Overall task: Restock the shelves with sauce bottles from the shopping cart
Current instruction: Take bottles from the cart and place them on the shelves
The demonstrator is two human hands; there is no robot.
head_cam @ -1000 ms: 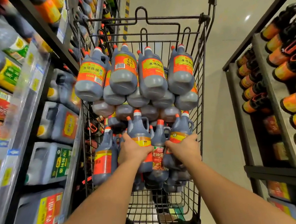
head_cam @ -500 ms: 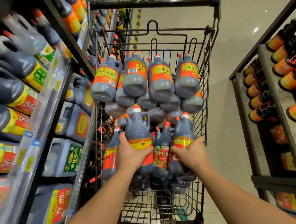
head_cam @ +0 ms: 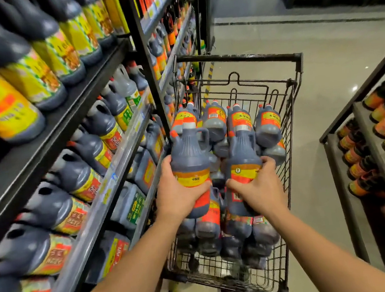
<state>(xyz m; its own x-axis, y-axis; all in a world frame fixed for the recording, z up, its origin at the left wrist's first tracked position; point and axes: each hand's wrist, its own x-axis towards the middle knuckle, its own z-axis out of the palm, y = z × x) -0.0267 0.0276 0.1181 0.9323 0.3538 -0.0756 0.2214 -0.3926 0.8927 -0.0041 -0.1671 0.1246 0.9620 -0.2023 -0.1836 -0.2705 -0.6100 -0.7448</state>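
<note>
While above the cart [head_cam: 286, 102], left hand [head_cam: 177, 195] tight round 1 bottle [head_cam: 189, 155], right hand [head_cam: 260, 191] round another bottle [head_cam: 243, 154].

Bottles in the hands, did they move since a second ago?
Yes. The left hand and right hand kept their grip and lifted the left bottle and right bottle up from the cart, the left one higher. The stacked bottles stayed put.

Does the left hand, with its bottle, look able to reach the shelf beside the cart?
Probably yes. The left hand holds its bottle above the left side of the cart, and the shelf stands right beside it with nothing between. A free slot is not visible.
</note>
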